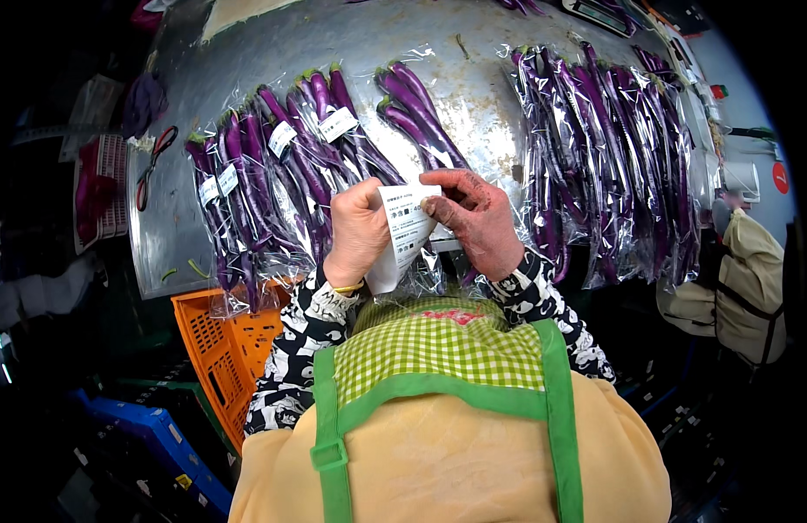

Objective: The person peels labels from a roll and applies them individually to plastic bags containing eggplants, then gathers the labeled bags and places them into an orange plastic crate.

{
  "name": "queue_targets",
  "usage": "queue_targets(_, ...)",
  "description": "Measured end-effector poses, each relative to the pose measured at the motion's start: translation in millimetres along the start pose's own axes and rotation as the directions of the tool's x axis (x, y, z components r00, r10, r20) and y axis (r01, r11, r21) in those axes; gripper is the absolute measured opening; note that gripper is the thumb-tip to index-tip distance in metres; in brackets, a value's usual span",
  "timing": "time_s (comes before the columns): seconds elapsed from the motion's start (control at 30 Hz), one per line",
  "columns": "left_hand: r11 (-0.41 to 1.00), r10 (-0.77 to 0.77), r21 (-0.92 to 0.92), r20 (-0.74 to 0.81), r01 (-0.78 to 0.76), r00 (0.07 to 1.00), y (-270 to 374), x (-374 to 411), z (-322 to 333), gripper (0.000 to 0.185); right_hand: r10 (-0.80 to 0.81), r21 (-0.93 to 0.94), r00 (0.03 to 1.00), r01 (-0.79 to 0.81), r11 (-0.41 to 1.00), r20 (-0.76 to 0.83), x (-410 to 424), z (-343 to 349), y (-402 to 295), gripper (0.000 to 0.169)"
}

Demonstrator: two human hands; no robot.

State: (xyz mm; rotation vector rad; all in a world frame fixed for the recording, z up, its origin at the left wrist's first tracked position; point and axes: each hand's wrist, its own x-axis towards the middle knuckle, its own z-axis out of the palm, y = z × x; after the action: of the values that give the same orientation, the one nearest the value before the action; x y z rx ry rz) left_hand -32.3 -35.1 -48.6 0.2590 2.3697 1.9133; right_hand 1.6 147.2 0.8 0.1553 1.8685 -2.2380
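A strip of white printed labels [403, 229] is held between my hands at the table's near edge. My left hand [359, 230] grips the strip's left side. At its upper right edge, the thumb and forefinger of my right hand [474, 219] pinch the strip. Just beyond lies a clear bag of long purple eggplants [416, 111] with no label that I can see. To the left, several bagged eggplants [298, 144] lie side by side, some bearing a white label [338, 124]. On the right is a row of bagged eggplants [599, 150] with no labels visible.
Red-handled scissors [156, 163] lie at the metal table's [174, 242] left side. Below that side stands an orange plastic crate [223, 359], with a blue crate [161, 444] lower left. A scale [599, 16] sits at the far right. Another person's sleeve [750, 281] shows at right.
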Motion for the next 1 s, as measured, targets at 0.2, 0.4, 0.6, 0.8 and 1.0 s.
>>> queue_targets(0.2,0.931,0.362,0.074,-0.037,-0.358,0.932,25,9,3,0.03,0.026,-0.002,1.0,-0.026,1.0,-0.003,2,-1,9,0.031)
queue_targets(0.4,0.969,0.082,-0.238,0.053,-0.067,0.995,14,-1,15,0.016,-0.051,-0.039,0.997,0.049,0.998,-0.053,4,0,6,0.026)
queue_targets(0.6,0.99,-0.137,0.007,0.242,0.14,0.96,-16,0,14,0.019,-0.109,-0.296,0.993,0.092,0.951,-0.042,30,-34,26,0.018)
queue_targets(0.8,0.962,-0.109,0.274,0.374,0.002,0.921,-18,-2,5,0.013,0.022,-0.102,1.0,-0.023,0.995,-0.011,101,-87,33,0.016)
queue_targets(1.0,0.967,-0.064,0.254,0.352,-0.03,0.934,-16,2,12,0.013,-0.092,-0.458,0.996,0.082,0.885,0.001,168,-98,81,0.018)
